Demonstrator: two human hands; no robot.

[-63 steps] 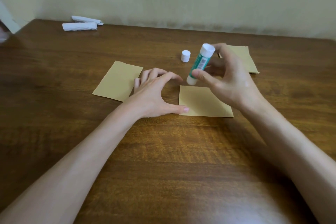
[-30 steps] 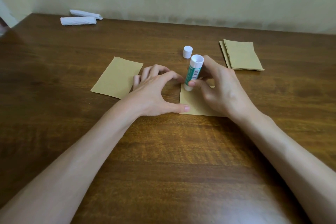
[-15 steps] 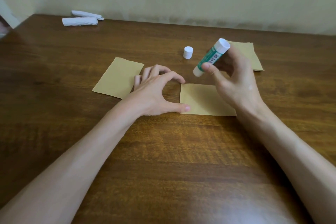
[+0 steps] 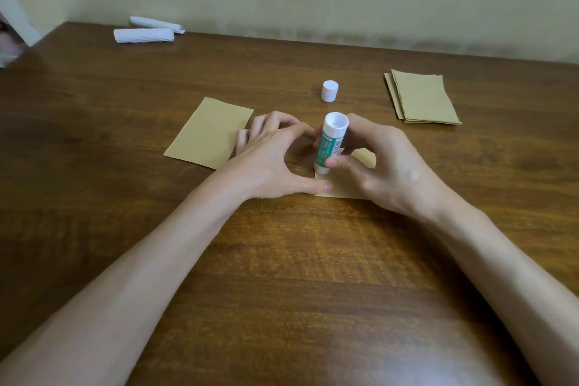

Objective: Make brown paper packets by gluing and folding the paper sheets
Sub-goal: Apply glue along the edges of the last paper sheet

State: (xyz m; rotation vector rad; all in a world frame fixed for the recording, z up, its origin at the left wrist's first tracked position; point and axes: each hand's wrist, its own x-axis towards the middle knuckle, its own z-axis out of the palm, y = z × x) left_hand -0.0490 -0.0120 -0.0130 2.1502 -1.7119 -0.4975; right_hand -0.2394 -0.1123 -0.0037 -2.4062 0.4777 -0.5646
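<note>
My right hand (image 4: 388, 169) grips a green and white glue stick (image 4: 329, 144) held nearly upright, its lower end pressed on the left edge of a folded brown paper (image 4: 344, 188) at the table's middle. My left hand (image 4: 272, 160) rests beside that paper, thumb tip on its near left corner and fingers arched toward the far corner. Most of the paper is hidden under my right hand. A flat brown sheet (image 4: 210, 133) lies just left of my left hand. The glue stick's white cap (image 4: 329, 90) stands behind my hands.
A stack of brown paper sheets (image 4: 423, 97) lies at the right rear of the wooden table (image 4: 282, 276). Two white rolled papers (image 4: 144, 35) lie at the far left near the wall. A pale wall runs along the table's far edge.
My right hand has brought the glue stick down from a raised, tilted pose onto the paper's left edge. My left hand has kept its place.
</note>
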